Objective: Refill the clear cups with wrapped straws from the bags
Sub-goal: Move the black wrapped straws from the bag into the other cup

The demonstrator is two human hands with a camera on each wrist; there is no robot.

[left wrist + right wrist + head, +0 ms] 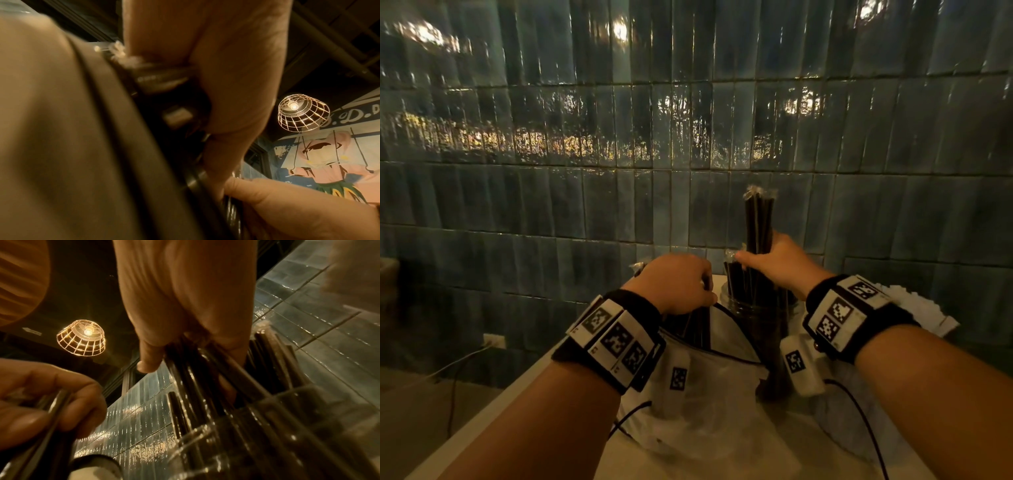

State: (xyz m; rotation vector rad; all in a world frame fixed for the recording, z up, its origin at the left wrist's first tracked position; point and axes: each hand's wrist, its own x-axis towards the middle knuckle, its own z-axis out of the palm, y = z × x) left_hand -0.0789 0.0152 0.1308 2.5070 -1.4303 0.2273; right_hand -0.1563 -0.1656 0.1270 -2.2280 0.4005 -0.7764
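Note:
A clear cup (758, 310) stands on the white counter (482, 431), partly filled with black wrapped straws (736, 281). My right hand (756, 257) grips a tall upright bundle of wrapped straws (758, 219) whose lower ends are in the cup. In the right wrist view the fingers (150, 360) curl round the straw bundle (207, 368) above the cup's rim (273, 404). My left hand (702, 287) grips another bunch of straws (697, 325) sticking out of a clear plastic bag (705, 387) just left of the cup. The left wrist view shows those fingers (226, 97) curled round the dark straws (164, 78).
A blue tiled wall (688, 137) rises right behind the cup. A stack of white paper (921, 305) lies at the right. A wall socket with a cable (494, 340) sits low on the left, beyond the counter's edge. Thin black cables (859, 411) trail from my wrists.

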